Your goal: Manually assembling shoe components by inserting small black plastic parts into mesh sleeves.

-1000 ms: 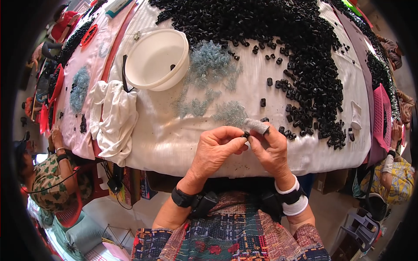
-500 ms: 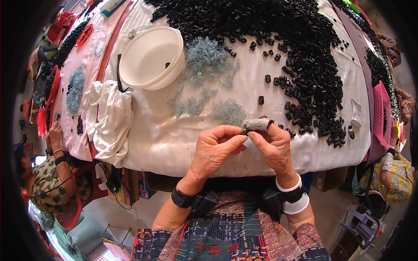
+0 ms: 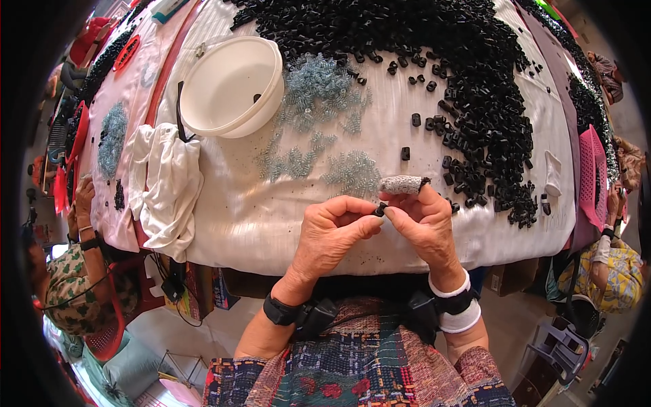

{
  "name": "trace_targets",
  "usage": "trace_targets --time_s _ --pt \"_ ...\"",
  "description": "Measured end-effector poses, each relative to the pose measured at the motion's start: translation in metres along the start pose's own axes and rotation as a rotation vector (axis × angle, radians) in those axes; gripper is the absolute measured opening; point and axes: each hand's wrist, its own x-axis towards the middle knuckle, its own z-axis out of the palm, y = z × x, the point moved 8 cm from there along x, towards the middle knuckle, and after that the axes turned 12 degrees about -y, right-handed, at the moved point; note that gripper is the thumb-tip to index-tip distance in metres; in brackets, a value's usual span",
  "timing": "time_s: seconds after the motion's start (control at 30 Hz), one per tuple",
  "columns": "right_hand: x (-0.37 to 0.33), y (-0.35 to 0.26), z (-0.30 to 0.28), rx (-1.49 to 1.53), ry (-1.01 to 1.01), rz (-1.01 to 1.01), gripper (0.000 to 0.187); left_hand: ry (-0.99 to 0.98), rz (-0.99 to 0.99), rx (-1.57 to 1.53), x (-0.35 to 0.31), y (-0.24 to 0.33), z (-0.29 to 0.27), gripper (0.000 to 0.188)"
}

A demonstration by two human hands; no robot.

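Between the fingertips of my two hands is a small black plastic piece (image 3: 380,209). My left hand (image 3: 332,230) pinches it from the left with thumb and forefinger. From the other side the thumb of my right hand (image 3: 424,220) presses on it; a grey knitted sleeve (image 3: 405,184) covers the right forefinger, which is raised over the piece. Just beyond my hands lie small heaps of coiled metal springs (image 3: 352,173), with a larger spring heap (image 3: 317,85) farther back. Loose black plastic pieces (image 3: 405,154) lie to the right of the springs.
A large pile of black pieces (image 3: 468,95) covers the back and right of the cloth-covered table. At left stand a white basin (image 3: 230,85) with one black piece inside and a crumpled white cloth (image 3: 163,193). A pink basket (image 3: 591,176) and co-workers (image 3: 74,285) are at the sides.
The black piece now shows more clearly between my fingertips. My right forefinger has lifted slightly away from it. The whole view has shifted a little.
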Motion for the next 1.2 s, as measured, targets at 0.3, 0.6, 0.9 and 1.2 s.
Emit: trace_targets --time_s 0.3,0.6,0.9,1.2 --pt "-0.001 0.004 0.002 0.071 0.031 -0.106 0.021 -0.011 -0.002 -0.055 0.001 -0.001 -0.001 0.019" --pt "-0.006 -0.002 -0.001 -0.225 0.139 -0.161 0.02 -0.002 0.013 -0.063 0.0 -0.001 -0.003 0.018" --pt "-0.006 -0.001 0.0 -0.182 0.099 -0.129 0.017 -0.009 0.004 -0.02 0.001 0.0 -0.002 0.018" --pt "-0.008 0.002 -0.001 -0.091 0.126 -0.077 0.016 -0.006 -0.004 -0.006 0.001 -0.002 -0.001 0.018"
